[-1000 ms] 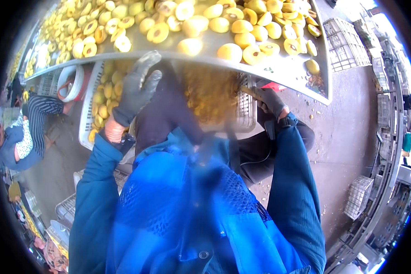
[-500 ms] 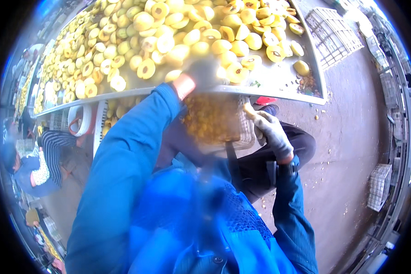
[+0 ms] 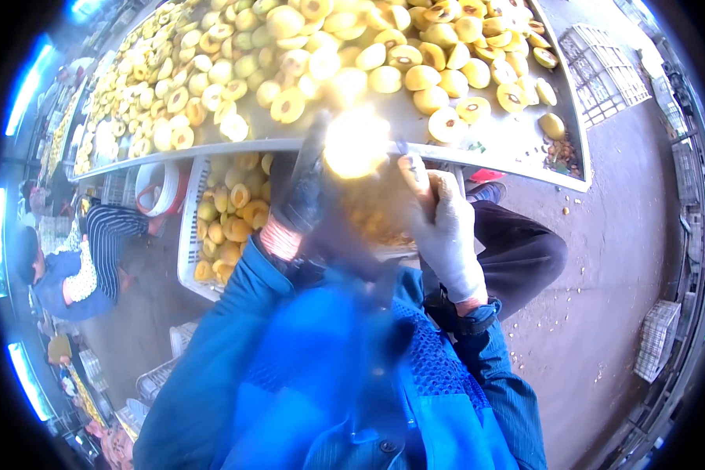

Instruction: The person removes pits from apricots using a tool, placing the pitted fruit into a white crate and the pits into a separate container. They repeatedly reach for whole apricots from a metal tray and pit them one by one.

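My left hand (image 3: pixel 304 184), in a dark glove, is raised at the near edge of the metal tray (image 3: pixel 235 149). Its fingers close about a round yellow fruit (image 3: pixel 356 142), which glare washes out. To the right, my right hand (image 3: pixel 450 227) wears a whitish glove and is closed around a short tan piece (image 3: pixel 415 174) with a dark tip, like a small tool's handle; its exact kind is unclear. The hands face each other, a small gap apart. Halved yellow stone fruit (image 3: pixel 288 105), some with brown pits, covers much of the tray.
Beneath the tray, a white crate (image 3: pixel 188 251) of fruit halves stands at left; another container between my knees holds blurred yellowish pieces (image 3: pixel 372 215). A white bucket (image 3: pixel 158 188) and a seated person (image 3: pixel 78 266) are further left. Plastic crates (image 3: pixel 603 66) stand on the floor at right.
My left hand has drawn back from the tray toward my body, bringing the yellow fruit. My right hand has come up and inward toward it. The view has shifted slightly.
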`<act>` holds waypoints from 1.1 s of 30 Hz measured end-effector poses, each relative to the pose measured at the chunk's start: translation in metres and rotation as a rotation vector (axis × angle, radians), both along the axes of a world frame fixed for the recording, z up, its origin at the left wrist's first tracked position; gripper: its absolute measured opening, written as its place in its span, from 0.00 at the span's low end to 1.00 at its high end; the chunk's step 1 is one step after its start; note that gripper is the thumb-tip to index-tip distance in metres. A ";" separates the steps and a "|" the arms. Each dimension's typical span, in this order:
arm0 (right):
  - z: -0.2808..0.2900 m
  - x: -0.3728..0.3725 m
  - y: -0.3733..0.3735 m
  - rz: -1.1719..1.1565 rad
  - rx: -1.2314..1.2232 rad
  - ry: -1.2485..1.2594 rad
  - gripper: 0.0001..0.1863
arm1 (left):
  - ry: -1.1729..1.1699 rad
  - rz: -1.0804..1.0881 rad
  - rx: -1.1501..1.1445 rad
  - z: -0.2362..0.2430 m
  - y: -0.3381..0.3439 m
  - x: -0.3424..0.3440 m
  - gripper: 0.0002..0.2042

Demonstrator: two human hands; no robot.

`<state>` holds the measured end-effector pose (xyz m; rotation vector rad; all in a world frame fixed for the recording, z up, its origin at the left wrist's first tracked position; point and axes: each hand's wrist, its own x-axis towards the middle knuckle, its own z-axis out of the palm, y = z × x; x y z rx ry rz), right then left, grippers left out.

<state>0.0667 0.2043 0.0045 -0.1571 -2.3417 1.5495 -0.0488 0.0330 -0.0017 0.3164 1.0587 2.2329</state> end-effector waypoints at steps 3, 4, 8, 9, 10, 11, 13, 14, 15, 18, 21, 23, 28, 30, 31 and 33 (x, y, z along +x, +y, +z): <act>0.012 -0.003 -0.023 -0.012 0.120 -0.014 0.17 | 1.008 0.492 -0.702 -0.007 -0.004 0.012 0.19; 0.023 -0.004 -0.029 0.011 0.218 -0.122 0.17 | 0.914 0.538 -0.611 -0.008 -0.006 0.015 0.18; 0.035 -0.008 -0.047 -0.037 0.379 -0.181 0.17 | 0.612 0.454 -0.432 0.027 -0.003 0.032 0.17; 0.036 -0.010 -0.050 -0.015 0.362 -0.228 0.15 | 0.609 0.451 -0.430 0.032 -0.003 0.035 0.17; 0.041 -0.009 -0.051 -0.017 0.363 -0.233 0.15 | 0.487 0.431 -0.281 0.035 -0.003 0.038 0.16; 0.051 -0.009 -0.052 0.048 0.423 -0.274 0.14 | 0.364 0.409 -0.134 0.035 -0.002 0.039 0.16; 0.053 -0.008 -0.055 0.111 0.485 -0.320 0.13 | 0.397 0.413 -0.169 0.031 -0.001 0.042 0.21; 0.048 -0.009 -0.056 0.107 0.501 -0.368 0.13 | 0.434 0.419 -0.206 0.029 -0.001 0.043 0.28; 0.042 -0.009 -0.057 0.104 0.517 -0.416 0.12 | 0.430 0.419 -0.206 0.029 -0.001 0.043 0.28; 0.020 -0.001 -0.055 0.126 0.808 -0.105 0.14 | 0.354 0.389 -0.143 0.027 0.000 0.042 0.26; 0.009 -0.005 -0.048 0.231 0.983 0.103 0.17 | 0.376 0.386 -0.162 0.030 -0.002 0.042 0.26; 0.024 -0.001 -0.047 0.232 0.803 -0.019 0.18 | 0.402 0.388 -0.183 0.032 -0.003 0.042 0.26; 0.015 -0.001 -0.030 0.292 0.413 -0.251 0.20 | 0.510 0.380 -0.282 0.041 -0.007 0.041 0.26; 0.011 0.003 -0.025 0.315 0.356 -0.119 0.17 | 0.563 0.363 -0.330 0.045 -0.010 0.037 0.26; 0.014 0.003 -0.023 0.349 0.240 -0.153 0.15 | 0.594 0.346 -0.354 0.047 -0.011 0.036 0.26; 0.015 0.001 -0.017 0.471 -0.240 -0.243 0.11 | 0.659 0.311 -0.399 0.052 -0.013 0.032 0.26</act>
